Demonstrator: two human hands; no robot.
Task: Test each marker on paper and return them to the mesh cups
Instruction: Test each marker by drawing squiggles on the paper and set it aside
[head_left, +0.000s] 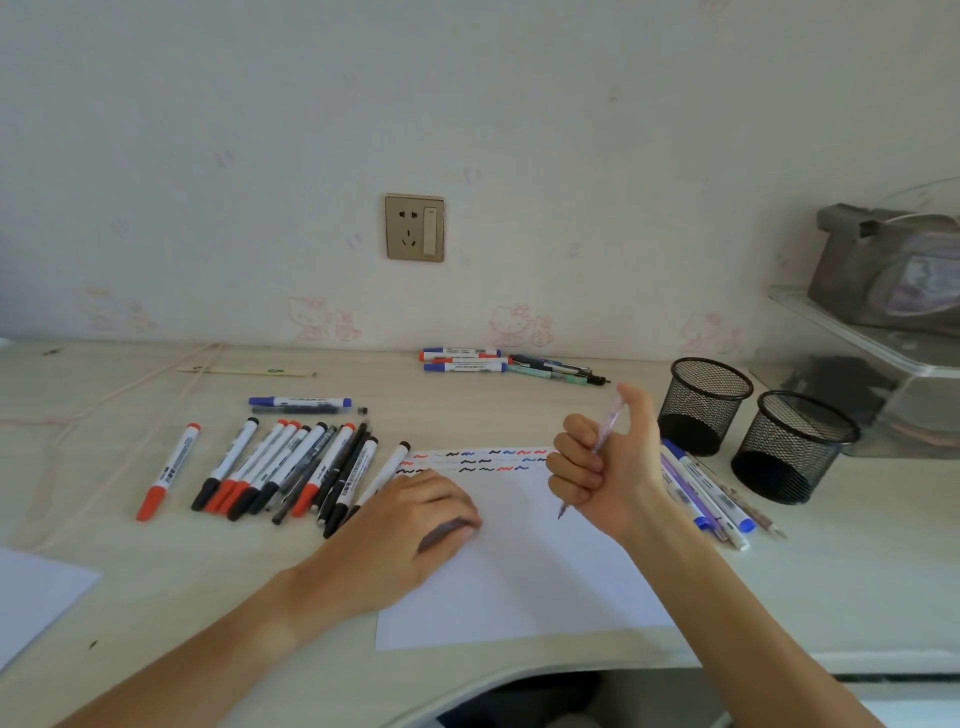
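My right hand (605, 467) grips a thin purple pen (608, 423) in a fist, thumb on its top end, tip pointing down above the paper. My left hand (421, 514) rests flat on the left edge of the white paper (519, 571), fingers blurred. Rows of red, blue and black squiggles (472, 461) run along the sheet's far edge. Two black mesh cups (701, 402) (792, 444) stand at the right. Several markers with red and black caps (291, 467) lie in a row left of the paper. More pens (706, 491) lie between the paper and the cups.
A second group of markers and pens (498, 364) lies near the wall. One blue marker (298, 402) lies apart above the row. A clear plastic organizer (883, 364) with a grey bag stands at the far right. Another sheet (36, 592) lies at the left front.
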